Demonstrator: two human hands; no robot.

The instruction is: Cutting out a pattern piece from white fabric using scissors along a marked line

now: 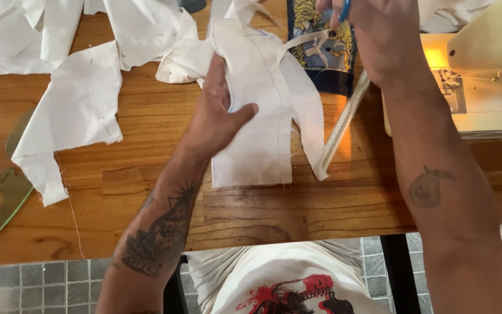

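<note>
Head view over a wooden sewing table (146, 197). The right hand (379, 35) is running off the top edge of the frame, so its fingertips are being cut off; only a sliver of blue handle (344, 10), probably scissors, is showing between the fingers, and the blades are hidden. The hand is closing around that handle, but how firmly cannot be told. Just below and to the left of this hand, a narrow white fabric strip (309, 39) is lying across a dark blue tiger-print fabric (326, 58), whose upper part is hidden behind the hand. To the right of the right forearm, a cream sewing machine (483, 75) is being cropped by the frame edge, its lamp glowing orange. The left hand (219, 116) is lying flat, palm down and released, pressing on the left edge of a stitched white fabric panel (262, 110); the thumb is stretching to the right across the cloth while the fingers are pointing up and away. The panel is thus lying under and to the right of the left hand, between the two forearms. A pale ruler (344, 122) is slanting just beside the panel's right side. Left of the left hand, loose white fabric scraps (71, 104) are spreading out, partly covering a green curved ruler (4, 197). No containers are appearing in view.
</note>
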